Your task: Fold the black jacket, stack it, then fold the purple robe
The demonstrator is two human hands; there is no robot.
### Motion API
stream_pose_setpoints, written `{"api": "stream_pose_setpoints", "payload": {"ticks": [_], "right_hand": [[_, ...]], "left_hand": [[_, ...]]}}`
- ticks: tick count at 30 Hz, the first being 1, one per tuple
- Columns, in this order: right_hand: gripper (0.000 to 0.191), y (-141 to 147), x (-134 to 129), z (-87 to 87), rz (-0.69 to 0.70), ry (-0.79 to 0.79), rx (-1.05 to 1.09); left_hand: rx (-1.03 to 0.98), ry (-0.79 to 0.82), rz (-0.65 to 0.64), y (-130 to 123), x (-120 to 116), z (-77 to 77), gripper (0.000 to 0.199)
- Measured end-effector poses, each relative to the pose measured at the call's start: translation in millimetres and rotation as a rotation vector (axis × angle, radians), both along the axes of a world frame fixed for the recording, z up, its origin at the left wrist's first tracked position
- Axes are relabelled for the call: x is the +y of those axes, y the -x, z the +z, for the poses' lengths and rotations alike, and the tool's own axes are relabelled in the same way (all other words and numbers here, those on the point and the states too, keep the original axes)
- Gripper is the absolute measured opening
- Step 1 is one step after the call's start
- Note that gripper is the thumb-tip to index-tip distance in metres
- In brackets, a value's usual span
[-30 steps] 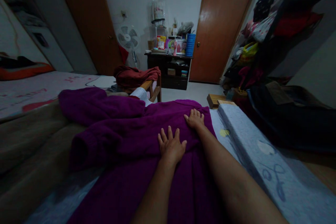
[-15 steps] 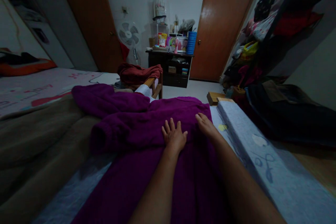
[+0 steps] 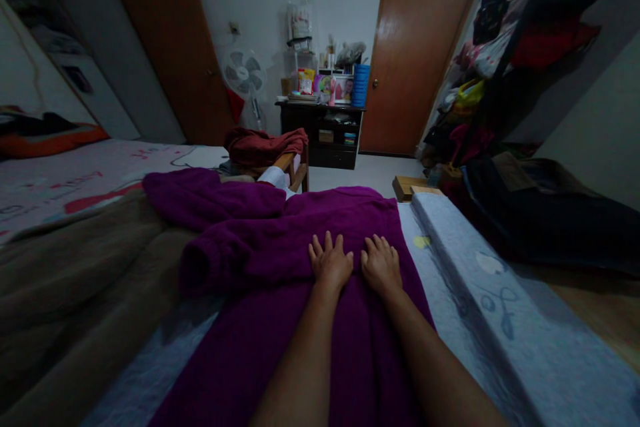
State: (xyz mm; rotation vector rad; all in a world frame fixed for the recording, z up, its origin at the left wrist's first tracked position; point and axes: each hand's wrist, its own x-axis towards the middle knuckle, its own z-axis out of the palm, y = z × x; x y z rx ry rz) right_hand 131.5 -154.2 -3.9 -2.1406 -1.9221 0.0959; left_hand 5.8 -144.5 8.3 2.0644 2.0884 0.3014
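A purple garment [image 3: 300, 320] lies spread over a bed with a pale blue-grey cover [image 3: 430, 280]. One sleeve is folded across its upper part, the cuff opening facing left; another purple part extends to the upper left. My left hand [image 3: 331, 262] rests flat on the purple cloth, fingers spread. Just right of it, my right hand [image 3: 381, 265] also lies palm down on the garment, its fingers slightly apart. Neither hand grips anything, and a narrow gap separates them.
A brown blanket [image 3: 90, 280] lies at left beside a pink patterned sheet [image 3: 115, 160]. Red cloth [image 3: 265, 145] hangs over a wooden bed frame. Dark folded clothes [image 3: 545, 213] sit at right. Behind are a fan [image 3: 244, 72] and a black cabinet [image 3: 320, 133].
My right hand has moved from the garment's right edge down and inward, now flat with its fingers spread. My left hand stays nearly in place.
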Motion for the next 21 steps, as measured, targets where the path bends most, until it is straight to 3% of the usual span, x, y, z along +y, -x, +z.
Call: {"api": "stream_pose_setpoints", "payload": {"ticks": [5,8,13,17,21], "right_hand": [[0.045,-11.1,15.8,22.2,0.055,0.121,0.065],[0.046,-11.5,20.9,32.5,0.043,0.106,0.095],[0.051,8.1,1.2,13.2,-0.127,-0.03,0.104],[0.048,16.4,-11.1,-5.0,-0.097,-0.062,0.08],[0.047,14.9,-10.5,-5.3,-0.087,-0.096,0.094]], "left_hand": [[0.007,0.004,-0.01,0.0,0.0,2.0,0.059],[0.005,-0.019,-0.017,0.4,-0.5,0.7,0.059],[0.011,-0.041,-0.02,0.5,-1.6,-0.3,0.058],[0.029,-0.057,-0.025,-0.2,-1.5,-1.3,0.054],[0.065,-0.098,-0.032,-2.9,-0.1,-7.1,0.052]]}}
